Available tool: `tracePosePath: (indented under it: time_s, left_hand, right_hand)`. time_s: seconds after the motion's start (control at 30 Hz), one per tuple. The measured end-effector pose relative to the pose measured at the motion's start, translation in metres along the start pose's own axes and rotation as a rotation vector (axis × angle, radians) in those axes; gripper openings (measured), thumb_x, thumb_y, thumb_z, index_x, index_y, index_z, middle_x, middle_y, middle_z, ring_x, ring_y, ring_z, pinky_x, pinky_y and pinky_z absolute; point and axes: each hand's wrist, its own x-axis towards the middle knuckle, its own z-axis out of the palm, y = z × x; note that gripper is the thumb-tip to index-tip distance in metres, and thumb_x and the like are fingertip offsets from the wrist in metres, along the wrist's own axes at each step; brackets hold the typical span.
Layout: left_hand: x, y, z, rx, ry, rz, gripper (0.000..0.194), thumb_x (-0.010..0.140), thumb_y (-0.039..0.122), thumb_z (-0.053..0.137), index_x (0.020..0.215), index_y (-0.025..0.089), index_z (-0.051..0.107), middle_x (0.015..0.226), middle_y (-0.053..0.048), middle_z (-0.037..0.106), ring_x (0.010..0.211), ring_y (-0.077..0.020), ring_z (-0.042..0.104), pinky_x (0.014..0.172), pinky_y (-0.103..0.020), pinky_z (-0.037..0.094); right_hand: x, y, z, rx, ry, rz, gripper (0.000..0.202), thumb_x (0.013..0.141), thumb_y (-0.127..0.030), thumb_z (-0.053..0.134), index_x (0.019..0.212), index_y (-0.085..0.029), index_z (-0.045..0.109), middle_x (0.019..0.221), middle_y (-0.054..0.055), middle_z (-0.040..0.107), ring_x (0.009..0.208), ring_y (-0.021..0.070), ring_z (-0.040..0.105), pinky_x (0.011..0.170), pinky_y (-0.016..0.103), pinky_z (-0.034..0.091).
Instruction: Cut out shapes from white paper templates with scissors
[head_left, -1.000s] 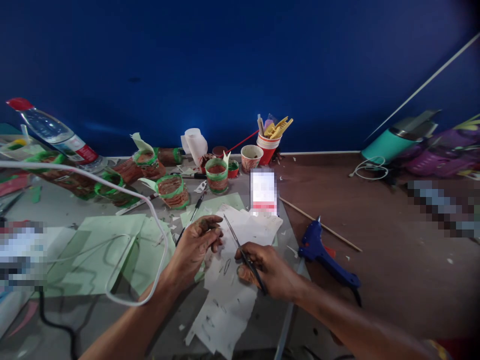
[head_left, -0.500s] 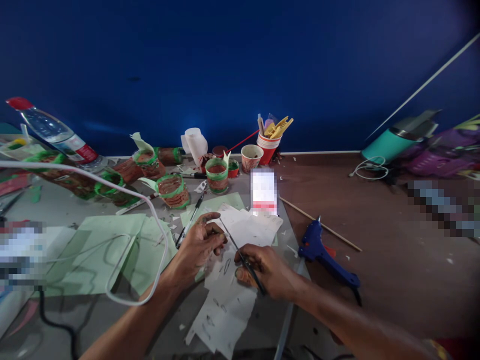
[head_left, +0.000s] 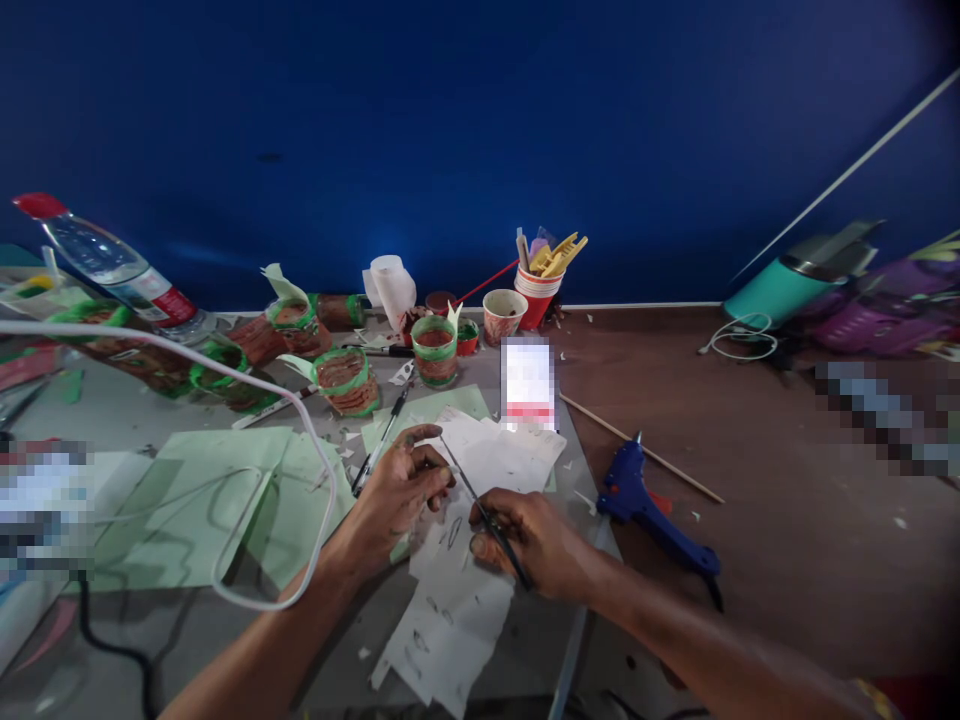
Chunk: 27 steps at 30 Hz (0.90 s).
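My right hand (head_left: 525,540) is closed round a slim dark tool (head_left: 501,535), whose long thin metal end points up and left. I cannot tell whether it is a knife or tweezers. My left hand (head_left: 412,475) has its index finger stretched toward the tool's tip, with the thumb and other fingers drawn together. A tiny pale bit seems to show at those fingertips, too small to name. Beneath both hands lie torn white paper sheets (head_left: 457,630) with small dark marks. Dark smudges cover the fingers.
A blue glue gun (head_left: 652,505) and a wooden stick (head_left: 675,470) lie to the right. Behind stand green-and-brown painted cups (head_left: 435,350), a paper cup (head_left: 504,315) and a red cup of tools (head_left: 537,297). A white cable (head_left: 319,460) loops at left above green paper (head_left: 180,510).
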Motion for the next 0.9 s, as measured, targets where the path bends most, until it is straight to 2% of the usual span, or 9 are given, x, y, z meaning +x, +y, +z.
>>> tracePosePath:
  time_s: [0.57, 0.9]
  left_hand:
    - [0.0013, -0.0027, 0.0047, -0.003, 0.102, 0.105, 0.042, 0.071, 0.017, 0.064, 0.105, 0.018, 0.039, 0.063, 0.006, 0.055, 0.055, -0.0093, 0.053, 0.045, -0.018, 0.04]
    - [0.0016, -0.0038, 0.0073, -0.072, 0.15, 0.083, 0.041, 0.068, 0.022, 0.069, 0.098, 0.019, 0.041, 0.064, 0.005, 0.057, 0.054, -0.0102, 0.057, 0.043, -0.017, 0.039]
  right_hand:
    - [-0.002, 0.0036, 0.0036, -0.016, -0.003, -0.03, 0.014, 0.078, -0.03, 0.058, 0.078, -0.017, 0.054, 0.055, -0.006, 0.04, 0.05, 0.0079, 0.034, 0.046, 0.017, 0.029]
    - [-0.002, 0.0017, 0.0032, -0.038, 0.006, -0.035, 0.014, 0.077, -0.029, 0.058, 0.076, -0.016, 0.053, 0.054, -0.007, 0.038, 0.049, 0.0076, 0.031, 0.045, 0.017, 0.028]
